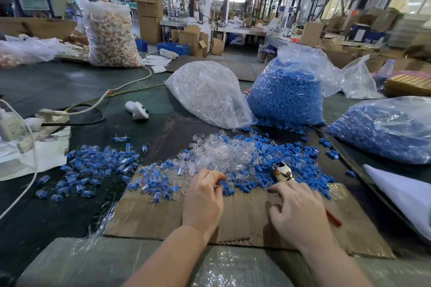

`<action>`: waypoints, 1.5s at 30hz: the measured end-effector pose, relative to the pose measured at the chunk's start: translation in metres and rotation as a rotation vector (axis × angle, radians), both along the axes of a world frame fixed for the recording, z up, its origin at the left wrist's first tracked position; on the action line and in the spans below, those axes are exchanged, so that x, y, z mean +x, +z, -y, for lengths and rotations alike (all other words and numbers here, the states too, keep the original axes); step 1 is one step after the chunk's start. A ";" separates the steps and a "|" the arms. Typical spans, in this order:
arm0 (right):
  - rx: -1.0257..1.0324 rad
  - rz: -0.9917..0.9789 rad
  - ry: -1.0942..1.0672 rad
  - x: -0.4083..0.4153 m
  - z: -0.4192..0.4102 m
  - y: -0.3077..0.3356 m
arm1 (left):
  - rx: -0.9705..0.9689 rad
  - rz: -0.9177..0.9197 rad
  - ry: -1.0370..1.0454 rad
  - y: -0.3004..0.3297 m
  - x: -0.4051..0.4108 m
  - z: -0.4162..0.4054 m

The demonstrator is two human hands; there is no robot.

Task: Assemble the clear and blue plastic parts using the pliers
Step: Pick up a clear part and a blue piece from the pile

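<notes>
A heap of loose clear plastic parts [224, 154] mixed with loose blue plastic parts [303, 165] lies on a cardboard sheet [149, 214] in front of me. My left hand [203, 198] reaches into the near edge of the heap, its fingertips curled and pinching a small blue part [222, 184]. My right hand [299, 212] grips the red-handled pliers [283, 170], whose metal jaws point away from me over the heap. To the left lies a pile of assembled clear-and-blue pieces [93, 165].
Behind the heap stand a bag of clear parts [210, 93] and a bag of blue parts [286, 98]; another bag of blue parts [387, 128] lies at the right. A power strip with cables [51, 116] is at the left. A person sits far back left.
</notes>
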State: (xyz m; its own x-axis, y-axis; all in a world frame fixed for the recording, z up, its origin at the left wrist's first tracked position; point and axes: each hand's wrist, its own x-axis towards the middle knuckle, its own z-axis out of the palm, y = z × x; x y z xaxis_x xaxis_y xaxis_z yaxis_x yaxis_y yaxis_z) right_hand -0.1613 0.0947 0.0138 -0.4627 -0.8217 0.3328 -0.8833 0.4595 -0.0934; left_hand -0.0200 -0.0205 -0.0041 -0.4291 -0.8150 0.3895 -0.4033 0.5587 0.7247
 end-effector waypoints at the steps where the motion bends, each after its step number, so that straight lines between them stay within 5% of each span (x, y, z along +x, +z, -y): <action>1: 0.057 0.007 0.043 0.001 0.001 0.000 | 0.015 0.000 -0.020 -0.001 -0.002 -0.002; 4: 0.138 -0.001 0.084 0.001 0.005 0.000 | 0.044 -0.016 -0.063 -0.006 -0.004 -0.005; 11: -0.146 0.289 0.221 0.025 0.025 -0.001 | 0.276 -0.103 -0.178 -0.012 -0.002 -0.005; 18: -0.176 0.430 0.325 0.041 0.039 -0.006 | 0.483 -0.266 -0.183 -0.007 0.003 0.000; 33: -0.077 0.083 0.028 0.027 0.057 -0.020 | 0.342 -0.154 -0.107 -0.010 0.002 -0.002; 39: -0.084 0.124 0.057 0.028 0.059 -0.023 | 0.301 -0.129 -0.108 -0.012 0.001 -0.001; 45: -0.299 0.315 0.075 0.033 0.047 -0.024 | 0.290 -0.125 -0.108 -0.014 0.002 -0.001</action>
State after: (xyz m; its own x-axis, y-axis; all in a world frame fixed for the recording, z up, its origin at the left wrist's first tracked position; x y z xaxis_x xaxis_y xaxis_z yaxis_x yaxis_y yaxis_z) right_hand -0.1284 0.0477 -0.0107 -0.5220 -0.7462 0.4132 -0.8204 0.3067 -0.4826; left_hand -0.0183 -0.0191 -0.0178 -0.4821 -0.8523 0.2029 -0.2507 0.3561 0.9002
